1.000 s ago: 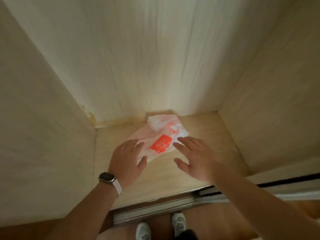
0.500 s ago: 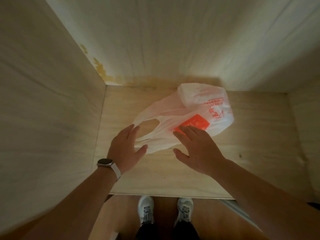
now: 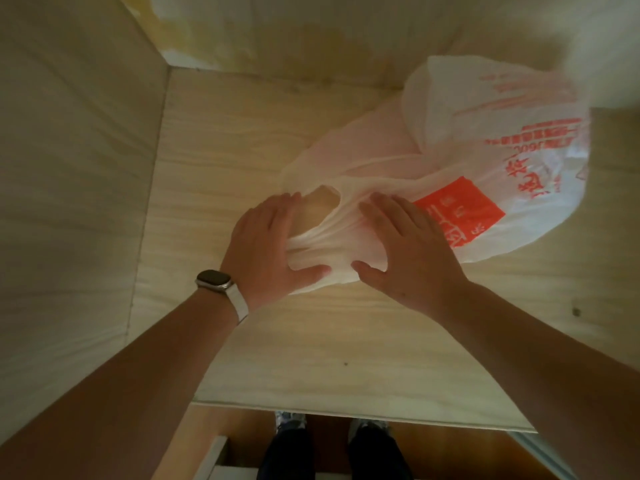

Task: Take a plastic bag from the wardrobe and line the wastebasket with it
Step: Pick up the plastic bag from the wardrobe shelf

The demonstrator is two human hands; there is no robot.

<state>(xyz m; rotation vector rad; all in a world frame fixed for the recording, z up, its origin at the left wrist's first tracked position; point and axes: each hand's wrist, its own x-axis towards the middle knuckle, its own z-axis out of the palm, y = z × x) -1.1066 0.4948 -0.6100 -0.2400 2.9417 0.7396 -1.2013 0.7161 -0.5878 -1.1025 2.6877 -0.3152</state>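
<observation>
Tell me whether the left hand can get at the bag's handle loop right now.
Probably yes. The left hand lies on the handle loop of the bag, with nothing between them; the right hand presses the bag beside it.

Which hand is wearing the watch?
The left hand: its wrist carries a dark-faced watch on a white strap. The right hand has a bare wrist.
</observation>
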